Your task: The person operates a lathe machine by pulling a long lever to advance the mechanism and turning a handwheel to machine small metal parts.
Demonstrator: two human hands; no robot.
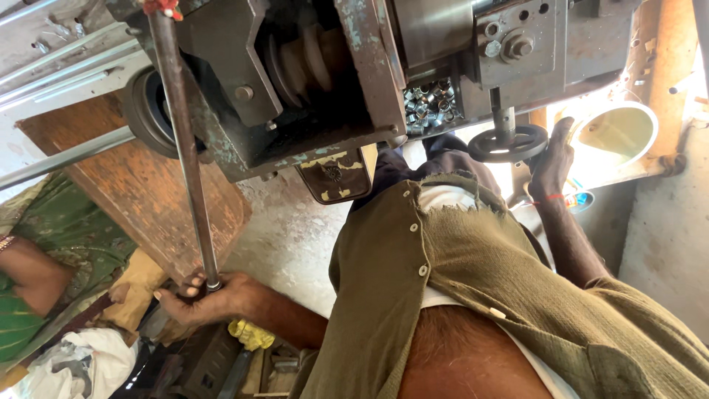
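Observation:
A heavy grey-green machine (317, 89) fills the top of the view, with a stepped pulley inside it. My left hand (207, 297) is shut around the lower end of a long steel lever rod (183, 148) that runs up to the machine. My right hand (552, 159) rests on the rim of a small black handwheel (508, 144) under the machine's right part, fingers curled on it. My olive shirt (473, 266) lies between the two arms.
A pocket of several small metal nuts (432, 103) sits in the machine. Another person in green cloth (59, 236) is at the left by a rusty board (148, 192). A yellow rag (251, 334) and a pale round tub (620, 133) lie nearby.

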